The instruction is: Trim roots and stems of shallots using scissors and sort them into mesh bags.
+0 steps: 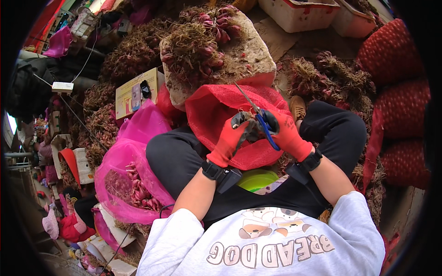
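My left hand, in a red glove with dark palm and fingertips, is closed around a small shallot bunch. Only dry brownish stalks show; its bulbs are mostly hidden by the fingers. In my right hand, gloved alike, is a pair of scissors with blue handles, its blades pointing up and left beside the stalks. Both hands are close together over the mouth of a red mesh sack spread between my knees. Part of a bright green basin shows below the sack.
Past the sack stands a worn white foam block carrying shallot bunches. A pink mesh bag with loose shallots lies by my left leg. Full red mesh sacks are stacked at right; foam boxes stand far off.
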{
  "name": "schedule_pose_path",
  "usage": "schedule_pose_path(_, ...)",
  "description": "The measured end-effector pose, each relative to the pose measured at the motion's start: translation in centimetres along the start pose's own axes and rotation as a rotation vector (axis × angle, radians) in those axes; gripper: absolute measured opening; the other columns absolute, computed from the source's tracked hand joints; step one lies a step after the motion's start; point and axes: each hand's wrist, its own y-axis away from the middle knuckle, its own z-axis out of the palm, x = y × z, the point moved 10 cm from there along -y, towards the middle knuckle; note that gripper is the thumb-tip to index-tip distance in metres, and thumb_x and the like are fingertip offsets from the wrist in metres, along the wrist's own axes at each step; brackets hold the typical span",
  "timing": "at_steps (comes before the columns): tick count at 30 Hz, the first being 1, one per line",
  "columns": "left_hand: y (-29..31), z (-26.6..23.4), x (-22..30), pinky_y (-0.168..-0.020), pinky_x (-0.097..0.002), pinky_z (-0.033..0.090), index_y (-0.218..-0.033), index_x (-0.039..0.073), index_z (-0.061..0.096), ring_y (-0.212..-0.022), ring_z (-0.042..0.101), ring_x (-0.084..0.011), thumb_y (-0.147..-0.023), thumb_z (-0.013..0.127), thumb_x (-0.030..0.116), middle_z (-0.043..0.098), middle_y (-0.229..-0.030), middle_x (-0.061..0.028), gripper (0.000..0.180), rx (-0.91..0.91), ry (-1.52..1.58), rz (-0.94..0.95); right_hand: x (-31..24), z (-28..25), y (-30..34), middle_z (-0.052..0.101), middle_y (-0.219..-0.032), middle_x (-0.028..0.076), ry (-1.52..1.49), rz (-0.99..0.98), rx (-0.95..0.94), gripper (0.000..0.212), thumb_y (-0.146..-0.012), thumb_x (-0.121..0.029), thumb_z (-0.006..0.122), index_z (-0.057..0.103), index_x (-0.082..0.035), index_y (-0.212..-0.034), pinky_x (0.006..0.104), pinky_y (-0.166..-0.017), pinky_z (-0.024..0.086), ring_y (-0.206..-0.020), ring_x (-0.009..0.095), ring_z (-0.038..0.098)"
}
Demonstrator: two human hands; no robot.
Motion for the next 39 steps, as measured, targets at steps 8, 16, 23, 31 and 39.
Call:
schedule_pose_path(8, -0.6, -0.4, -1.4, -0.078, -0.0329, 0.054, -0.112, -0.001, 0.051, -0.085, 0.064, -0.0195, -0.095, 0.046, 0.019, 0.062, -0.098, -0.0109, 0.027, 0.01, -0.078, 0.009, 0.7, 0.9, 0.5, 0.062, -0.095, 0.016, 0.126, -0.09, 0.09, 0.041, -0.074, -0.011, 0.071, 0.054, -0.003, -0.11, 0.036, -0.075, 0.048, -0.086, 0.03, 0.062)
schedule_pose_path(16, 0.0, 0.8, -2.1, -0.08, -0.0327, 0.053, -0.115, 0.003, 0.05, -0.092, 0.063, -0.0203, -0.095, 0.045, 0.018, 0.061, -0.105, -0.0118, 0.026, -0.088, 0.268, -0.111, 1.7, 1.8, 0.6, 0.063, -0.09, 0.017, -0.132, 0.031, 0.096, 0.037, -0.075, -0.012, 0.07, 0.053, -0.004, -0.107, 0.0373, -0.074, 0.049, -0.086, 0.034, 0.062)
schedule_pose_path(23, 0.4, 2.4, -0.9, -0.077, -0.0277, 0.049, -0.104, 0.006, 0.051, -0.086, 0.059, -0.0153, -0.093, 0.045, 0.012, 0.058, -0.099, -0.0067, 0.014, -0.095, 0.241, -0.136, 3.5, 1.8, 0.2, 0.064, -0.089, 0.011, -0.231, 0.135, 0.102, 0.031, -0.078, -0.01, 0.069, 0.055, -0.002, -0.105, 0.0319, -0.071, 0.05, -0.081, 0.019, 0.062)
schedule_pose_path(31, 1.3, 3.1, 2.0, -0.078, -0.0249, 0.046, -0.107, 0.006, 0.049, -0.088, 0.052, -0.0096, -0.092, 0.049, 0.02, 0.051, -0.1, -0.0024, 0.02, -0.192, 0.143, 0.196, 4.4, 2.1, 0.2, 0.062, -0.093, 0.004, -0.702, 0.246, 0.08, 0.031, -0.082, -0.01, 0.068, 0.055, -0.002, -0.108, 0.0266, -0.07, 0.051, -0.083, 0.009, 0.058)
schedule_pose_path(39, 1.3, 3.6, 2.6, -0.067, -0.0225, 0.043, -0.108, 0.005, 0.049, -0.074, 0.05, -0.0082, -0.091, 0.048, 0.013, 0.053, -0.09, -0.002, 0.019, -0.132, 0.199, 0.258, 7.8, 4.7, 0.1, 0.06, -0.086, 0.005, -0.973, 0.326, 0.093, 0.021, -0.086, -0.012, 0.062, 0.053, -0.003, -0.104, 0.0262, -0.062, 0.051, -0.074, 0.012, 0.059)
